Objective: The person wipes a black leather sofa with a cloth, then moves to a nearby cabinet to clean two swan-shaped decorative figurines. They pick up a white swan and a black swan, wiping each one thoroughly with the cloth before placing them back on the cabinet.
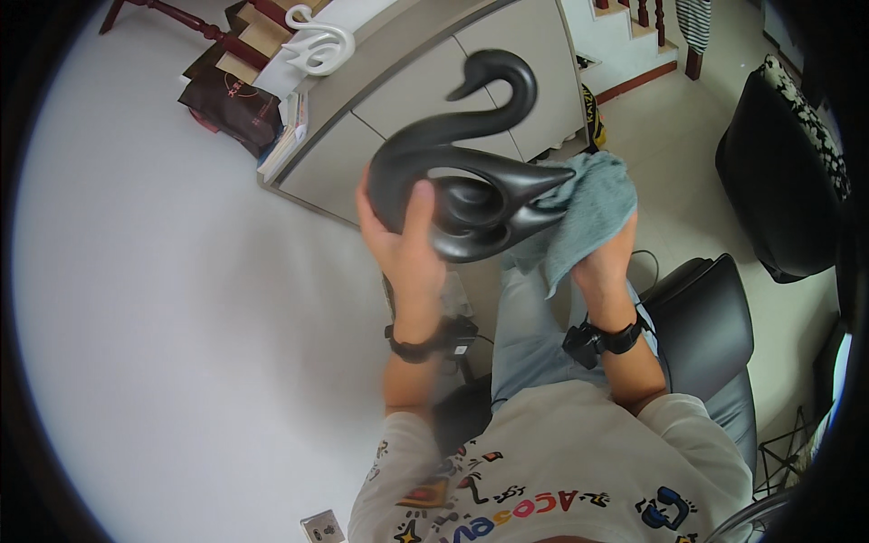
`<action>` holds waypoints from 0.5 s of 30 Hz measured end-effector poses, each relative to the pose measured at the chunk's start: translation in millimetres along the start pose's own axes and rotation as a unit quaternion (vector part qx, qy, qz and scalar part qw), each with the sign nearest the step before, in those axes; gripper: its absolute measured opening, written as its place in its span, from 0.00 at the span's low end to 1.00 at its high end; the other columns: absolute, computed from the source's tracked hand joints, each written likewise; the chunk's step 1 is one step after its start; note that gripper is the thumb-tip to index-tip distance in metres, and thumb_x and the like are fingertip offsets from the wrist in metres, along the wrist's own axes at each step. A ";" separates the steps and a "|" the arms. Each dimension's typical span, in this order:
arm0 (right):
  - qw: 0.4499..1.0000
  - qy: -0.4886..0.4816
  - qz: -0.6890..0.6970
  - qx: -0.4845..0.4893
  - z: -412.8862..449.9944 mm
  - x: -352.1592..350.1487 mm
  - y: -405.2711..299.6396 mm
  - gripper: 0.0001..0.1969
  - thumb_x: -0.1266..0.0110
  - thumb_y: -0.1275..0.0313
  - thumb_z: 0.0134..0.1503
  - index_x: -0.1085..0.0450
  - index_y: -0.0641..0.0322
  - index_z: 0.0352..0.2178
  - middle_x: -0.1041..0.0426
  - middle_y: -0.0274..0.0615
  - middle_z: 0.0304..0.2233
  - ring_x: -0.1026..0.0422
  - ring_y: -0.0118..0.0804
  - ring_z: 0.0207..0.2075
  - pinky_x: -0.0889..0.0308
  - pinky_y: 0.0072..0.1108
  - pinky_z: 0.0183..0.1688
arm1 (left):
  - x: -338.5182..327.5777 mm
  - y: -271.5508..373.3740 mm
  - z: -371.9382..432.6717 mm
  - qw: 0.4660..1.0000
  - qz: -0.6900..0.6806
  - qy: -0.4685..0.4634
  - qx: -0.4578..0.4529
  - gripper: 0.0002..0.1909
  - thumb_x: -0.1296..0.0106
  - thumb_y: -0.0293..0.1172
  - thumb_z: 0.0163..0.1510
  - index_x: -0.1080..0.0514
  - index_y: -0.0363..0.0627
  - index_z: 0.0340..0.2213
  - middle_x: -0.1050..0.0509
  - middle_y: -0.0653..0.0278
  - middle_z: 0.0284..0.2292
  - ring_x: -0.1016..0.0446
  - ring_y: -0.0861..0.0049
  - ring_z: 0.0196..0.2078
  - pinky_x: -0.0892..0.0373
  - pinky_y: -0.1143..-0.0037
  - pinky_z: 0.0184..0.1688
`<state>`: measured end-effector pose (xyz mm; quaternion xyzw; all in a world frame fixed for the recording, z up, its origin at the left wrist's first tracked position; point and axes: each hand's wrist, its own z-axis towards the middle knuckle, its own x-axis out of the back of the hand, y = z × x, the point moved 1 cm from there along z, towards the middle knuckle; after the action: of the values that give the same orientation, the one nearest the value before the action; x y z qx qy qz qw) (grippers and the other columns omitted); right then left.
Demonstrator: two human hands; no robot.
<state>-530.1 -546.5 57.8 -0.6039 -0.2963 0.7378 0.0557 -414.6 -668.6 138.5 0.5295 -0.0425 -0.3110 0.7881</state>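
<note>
A glossy black swan figurine (pixel 468 146) is held up in front of me, its curved neck at the top and its tail towards the right. My left hand (pixel 407 237) grips its rounded breast, with the thumb across the near side. A grey-green cloth (pixel 594 203) covers most of my right hand (pixel 611 254) and hangs down from it. The cloth touches the pointed tail ends of the swan. My right fingers are hidden beneath the fabric.
A white swan figurine (pixel 319 47) stands on a grey cabinet (pixel 421 88), with a dark bag (pixel 234 108) and books (pixel 285 139) nearby. Black leather seats stand at the right (pixel 781 183) and beside me (pixel 706 326). A white wall (pixel 136 271) rises close on my left.
</note>
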 end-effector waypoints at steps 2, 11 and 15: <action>0.996 -0.016 0.064 -0.053 1.3 17.4 0.7 0.14 0.54 0.76 0.54 0.39 0.64 0.43 0.32 0.40 0.38 0.31 0.31 0.37 0.33 0.23 0.39 | -13.2 4.9 -7.6 0.998 -0.055 0.033 0.008 0.23 0.48 0.23 0.48 0.41 0.37 0.46 0.33 0.61 0.41 0.34 0.77 0.43 0.37 0.79 0.45; 0.998 -0.033 -0.055 0.015 -25.6 18.8 22.7 0.19 0.56 0.75 0.55 0.44 0.63 0.49 0.34 0.39 0.41 0.33 0.31 0.41 0.35 0.21 0.43 | -46.5 -35.5 -55.6 0.993 -0.011 0.062 -0.100 0.25 0.49 0.28 0.49 0.44 0.36 0.47 0.36 0.56 0.43 0.36 0.74 0.44 0.43 0.76 0.50; 0.998 -0.015 -0.034 0.044 -18.8 19.1 14.5 0.21 0.54 0.78 0.54 0.45 0.63 0.50 0.35 0.39 0.44 0.34 0.29 0.43 0.37 0.18 0.44 | -26.7 -31.1 -49.0 0.995 0.057 -0.045 -0.070 0.26 0.47 0.26 0.46 0.43 0.34 0.46 0.34 0.56 0.41 0.35 0.75 0.43 0.41 0.78 0.48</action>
<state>-513.8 -543.0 32.4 -0.5798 -0.2847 0.7565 0.1025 -430.5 -622.4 97.4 0.4556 -0.0859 -0.2910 0.8369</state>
